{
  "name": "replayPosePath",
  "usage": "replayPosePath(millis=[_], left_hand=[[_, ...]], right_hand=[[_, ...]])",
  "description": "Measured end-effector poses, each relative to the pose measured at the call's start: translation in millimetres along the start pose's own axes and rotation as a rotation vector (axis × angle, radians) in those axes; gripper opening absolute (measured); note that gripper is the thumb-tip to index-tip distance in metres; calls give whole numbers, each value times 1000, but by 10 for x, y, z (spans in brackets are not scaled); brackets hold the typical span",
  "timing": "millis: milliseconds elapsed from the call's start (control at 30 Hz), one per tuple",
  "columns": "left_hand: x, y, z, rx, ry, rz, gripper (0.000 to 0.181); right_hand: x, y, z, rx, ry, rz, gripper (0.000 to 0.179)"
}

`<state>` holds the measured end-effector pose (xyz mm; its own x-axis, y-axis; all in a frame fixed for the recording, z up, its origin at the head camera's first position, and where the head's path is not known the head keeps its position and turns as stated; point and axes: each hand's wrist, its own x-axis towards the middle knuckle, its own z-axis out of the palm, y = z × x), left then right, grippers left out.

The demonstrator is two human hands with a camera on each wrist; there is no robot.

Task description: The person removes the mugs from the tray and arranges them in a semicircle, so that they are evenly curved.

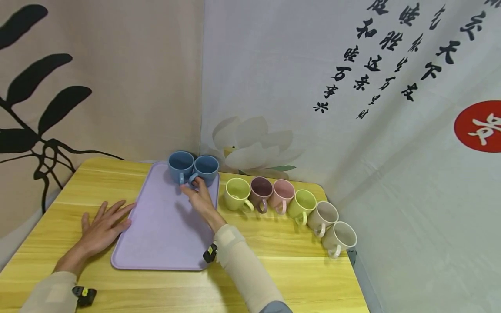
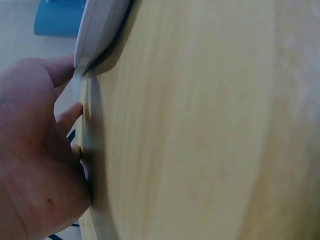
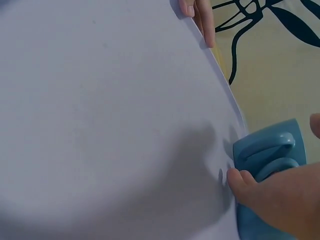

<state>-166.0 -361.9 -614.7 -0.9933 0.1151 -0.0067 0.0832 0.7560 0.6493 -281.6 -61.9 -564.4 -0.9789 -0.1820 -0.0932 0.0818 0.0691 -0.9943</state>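
Note:
Two blue mugs stand side by side at the far end of a lilac tray (image 1: 164, 243), the left blue mug (image 1: 178, 170) near the back edge and the right blue mug (image 1: 209, 171) by the far right corner. My right hand (image 1: 201, 204) reaches over the tray and holds the right mug by its handle. Its fingers (image 3: 240, 181) overlap the mug's side in the right wrist view, and the mug sits low at the tray surface. With fingers spread, my left hand (image 1: 103, 230) lies on the table, its thumb and fingertip right at the tray's left rim.
Right of the tray, a slanting row of mugs runs along the table's back right edge: a yellow-green mug (image 1: 236, 193), a maroon mug (image 1: 261, 191), a pink mug (image 1: 282, 193), another yellow-green mug (image 1: 302, 204) and two cream mugs (image 1: 344, 237). A printed curtain (image 1: 266, 87) hangs behind.

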Motion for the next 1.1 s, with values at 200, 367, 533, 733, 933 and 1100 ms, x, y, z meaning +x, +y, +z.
replayPosePath(millis=[200,367,533,733,933,1100], left_hand=[[-3,3,-1,0,7,6,61],[-5,7,1,-1,15,12,61],[-3,3,8,3,17,13,61],[-3,-7,12,-1,27,26,60],[2,-10,6,1,16,17,61],[3,-22,0,5,9,10,61]], right_hand=[[-30,22,-4,-9,83,-14,59],[-56,56,3,-50,172,-49,53],[-15,162,-16,-78,245,-115,46],[284,568,-18,-234,414,-219,24],[445,801,-51,-247,527,-186,17],[358,752,-71,-291,565,-192,23]])
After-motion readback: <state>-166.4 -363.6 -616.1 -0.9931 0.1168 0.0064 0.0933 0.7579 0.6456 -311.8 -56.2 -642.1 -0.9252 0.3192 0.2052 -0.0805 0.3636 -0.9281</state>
